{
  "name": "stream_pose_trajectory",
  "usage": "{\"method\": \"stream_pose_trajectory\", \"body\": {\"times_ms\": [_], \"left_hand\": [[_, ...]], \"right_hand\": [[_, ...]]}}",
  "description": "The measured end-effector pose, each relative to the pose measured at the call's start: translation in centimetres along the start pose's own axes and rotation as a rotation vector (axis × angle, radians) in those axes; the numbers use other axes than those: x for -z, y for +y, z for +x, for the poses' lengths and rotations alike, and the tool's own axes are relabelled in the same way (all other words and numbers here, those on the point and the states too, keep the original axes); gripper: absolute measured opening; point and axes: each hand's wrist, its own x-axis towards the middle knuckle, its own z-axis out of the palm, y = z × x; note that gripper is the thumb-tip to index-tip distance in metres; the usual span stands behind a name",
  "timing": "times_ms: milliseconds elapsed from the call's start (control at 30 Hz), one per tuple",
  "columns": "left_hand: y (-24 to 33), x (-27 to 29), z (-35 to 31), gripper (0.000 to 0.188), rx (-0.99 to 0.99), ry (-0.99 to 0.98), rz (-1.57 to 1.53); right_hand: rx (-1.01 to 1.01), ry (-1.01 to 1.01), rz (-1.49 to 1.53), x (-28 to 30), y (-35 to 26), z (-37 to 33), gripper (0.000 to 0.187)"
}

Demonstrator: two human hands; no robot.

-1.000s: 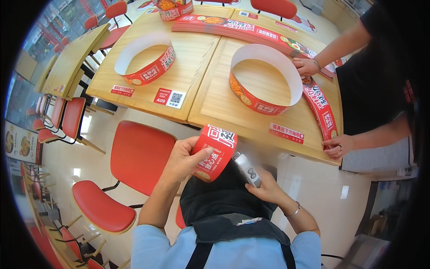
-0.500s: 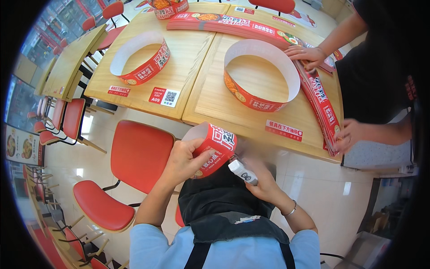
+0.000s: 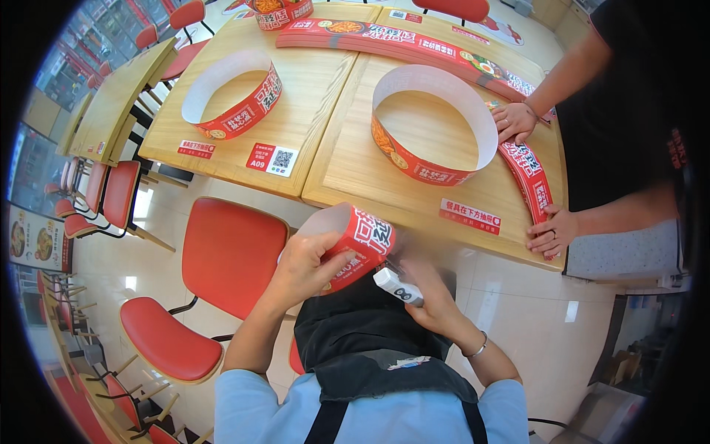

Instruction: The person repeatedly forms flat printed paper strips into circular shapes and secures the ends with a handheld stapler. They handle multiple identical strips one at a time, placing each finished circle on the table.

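Note:
Over my lap, my left hand (image 3: 309, 268) grips a red printed paper band (image 3: 353, 255) curled into a loop, thumb outside and fingers within. In my right hand (image 3: 436, 302) is a white stapler-like tool (image 3: 398, 287) with two dark round marks. Its dark front end meets or nearly meets the band's right side, where the ends seem to come together. The fingertips of my right hand are partly blurred. Two finished-looking red loops with white insides, a left loop (image 3: 238, 118) and a right loop (image 3: 423, 175), stand on the wooden table (image 3: 347, 159).
Across the table's back lies a long stack of flat red bands (image 3: 414, 50). At the right edge, a co-worker's hands (image 3: 551, 233) press on another stack (image 3: 526, 174). Another red band (image 3: 277, 13) is at the far left. A red chair (image 3: 233, 255) stands left of me.
My hands and the band have barely shifted; the tool tilts slightly differently. The co-worker's far hand slid nearer along the stack, and the near hand moved left onto its end.

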Motion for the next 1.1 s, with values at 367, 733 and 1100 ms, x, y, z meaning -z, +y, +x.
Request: {"method": "stream_pose_trajectory", "body": {"times_ms": [367, 733, 1100], "left_hand": [[-0.7, -0.6, 0.1, 0.019, -0.017, -0.09, -0.02], [-0.6, -1.3, 0.1, 0.022, 0.103, -0.13, -0.185], [-0.4, -1.4, 0.0, 0.022, 0.091, -0.123, -0.239]], "right_hand": [[-0.063, -0.023, 0.047, -0.7, -0.3, 0.5, 0.068], [-0.038, 0.065, 0.018, -1.8, -0.8, 0.9, 0.061], [-0.075, 0.094, 0.02, -2.2, -0.2, 0.7, 0.051]]}}
